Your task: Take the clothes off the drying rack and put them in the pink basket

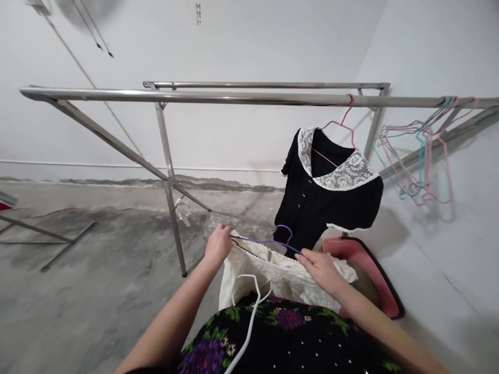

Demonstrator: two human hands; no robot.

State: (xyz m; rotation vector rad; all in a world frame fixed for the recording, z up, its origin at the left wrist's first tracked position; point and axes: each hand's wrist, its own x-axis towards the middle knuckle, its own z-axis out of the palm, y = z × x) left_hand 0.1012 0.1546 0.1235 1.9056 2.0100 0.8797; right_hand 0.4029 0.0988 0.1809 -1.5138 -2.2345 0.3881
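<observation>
A cream-coloured garment [280, 275] with a lacy texture hangs between my two hands, low in front of my body. A purple clothes hanger [289, 235] runs along its neckline, hook pointing up. My left hand [219, 241] is closed at the garment's left shoulder, around the hanger's end. On the other side my right hand [317, 265] pinches the hanger's right arm and the garment's edge beside it. Part of the hanger lies inside the fabric and is hidden. Just beyond hangs a black short-sleeved top [331, 195] with a white lace collar, on a pink hanger [342, 124].
A metal drying rack [234, 96] spans the view ahead. Several pink and blue hangers [423, 150] hang from its right end. A red basket [374, 270] with cloth in it stands on the floor at right. A white cable [251, 332] crosses my front.
</observation>
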